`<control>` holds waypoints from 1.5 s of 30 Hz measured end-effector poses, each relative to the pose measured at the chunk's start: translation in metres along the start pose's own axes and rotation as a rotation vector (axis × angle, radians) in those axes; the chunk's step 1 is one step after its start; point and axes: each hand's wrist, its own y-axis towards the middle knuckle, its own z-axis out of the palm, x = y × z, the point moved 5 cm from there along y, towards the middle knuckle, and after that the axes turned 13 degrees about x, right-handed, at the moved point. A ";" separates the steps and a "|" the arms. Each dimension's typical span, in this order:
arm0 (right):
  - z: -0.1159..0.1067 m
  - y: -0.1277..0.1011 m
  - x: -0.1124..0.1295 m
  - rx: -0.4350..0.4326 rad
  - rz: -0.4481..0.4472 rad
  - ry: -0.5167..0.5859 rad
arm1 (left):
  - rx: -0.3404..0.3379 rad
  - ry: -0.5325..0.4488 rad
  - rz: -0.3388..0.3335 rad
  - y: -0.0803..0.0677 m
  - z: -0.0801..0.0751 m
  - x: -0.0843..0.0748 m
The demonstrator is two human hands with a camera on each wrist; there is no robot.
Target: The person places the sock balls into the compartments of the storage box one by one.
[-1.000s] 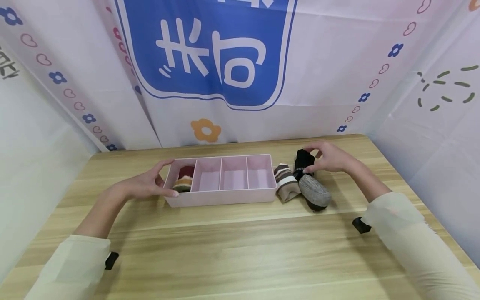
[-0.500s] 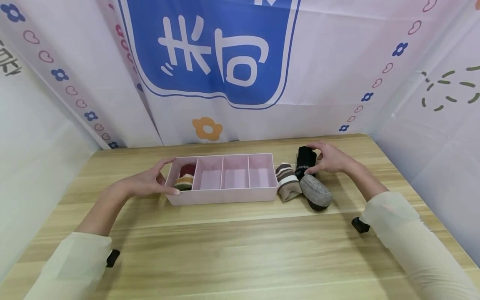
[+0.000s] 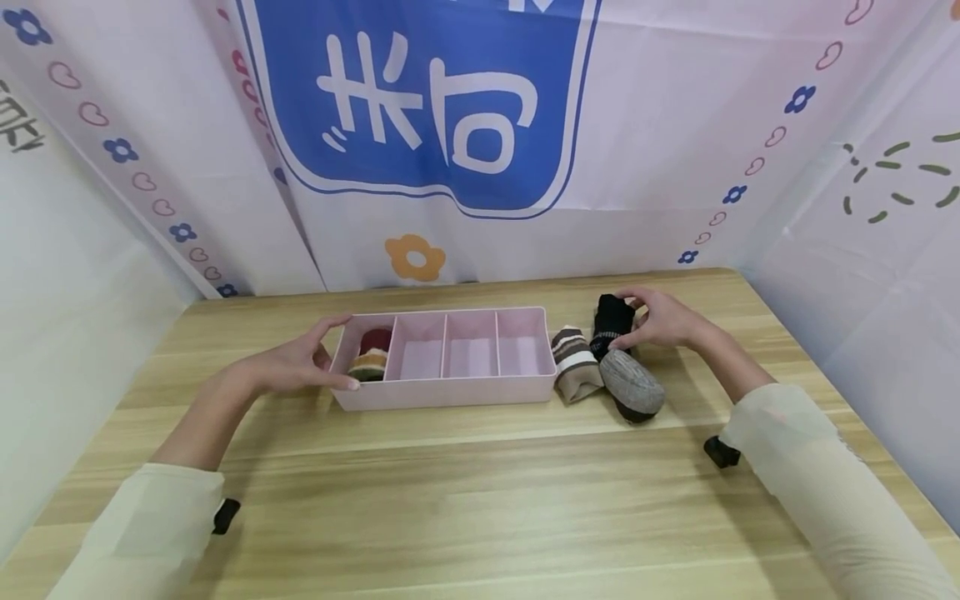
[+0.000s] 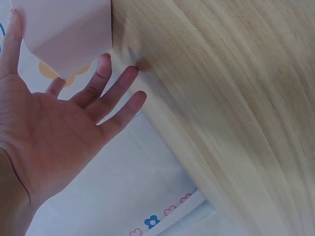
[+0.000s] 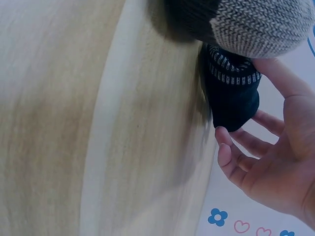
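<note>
Wooden counter (image 3: 480, 500) carries a pink tray (image 3: 450, 393) of four compartments, and only the one nearest the left hand (image 3: 296, 367) holds a striped roll (image 3: 369, 360); the other three show bare bottoms. That hand's fingers (image 4: 115, 91) are spread, straight against the tray's end. Beyond the tray's far end lie a brown-striped roll (image 3: 576, 364) and a grey roll (image 3: 632, 385), and behind them the right hand (image 3: 663, 321) curls its fingers (image 5: 231, 150) round a black sock (image 5: 231, 98), so by my judgement one of four is stowed.
</note>
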 end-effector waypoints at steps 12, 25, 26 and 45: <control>0.001 -0.003 -0.007 -0.023 0.019 0.072 | -0.008 0.029 -0.007 0.001 0.001 -0.003; 0.000 -0.004 -0.009 -0.068 0.035 0.089 | -0.013 0.025 -0.005 0.001 0.000 -0.005; 0.000 -0.004 -0.009 -0.068 0.033 0.089 | -0.013 0.025 -0.005 0.001 0.000 -0.005; 0.000 0.002 0.001 -0.095 0.002 0.053 | -0.014 0.026 -0.005 -0.002 -0.001 -0.004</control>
